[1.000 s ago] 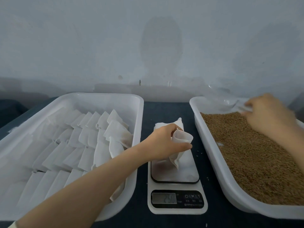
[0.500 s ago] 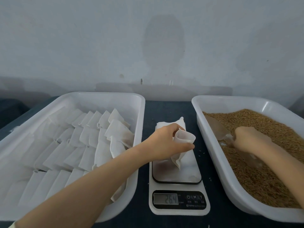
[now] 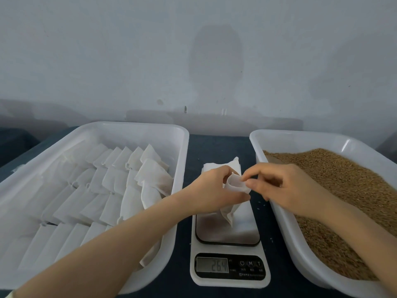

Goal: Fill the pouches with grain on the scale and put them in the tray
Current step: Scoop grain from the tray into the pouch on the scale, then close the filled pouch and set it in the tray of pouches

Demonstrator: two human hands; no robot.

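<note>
A white pouch [image 3: 233,186] stands with its mouth open over the steel platform of the white scale [image 3: 228,235], whose display reads 264. My left hand [image 3: 211,190] grips the pouch around its upper part. My right hand [image 3: 285,186] is beside it, thumb and fingertips pinching the right rim of the pouch's mouth. On the left, the white tray [image 3: 176,134] holds several rows of white pouches [image 3: 111,181]. On the right, another white tray [image 3: 257,138] is heaped with brown grain [image 3: 348,186].
A small stack of flat empty pouches [image 3: 219,166] lies behind the scale on the dark table [image 3: 217,145]. A few loose grains dot the table between the scale and the grain tray. A pale wall closes the back.
My right hand has left the grain tray and the clear scoop and moved left to the pouch's mouth. My left hand stays on the pouch. The display went from 250 to 264.
</note>
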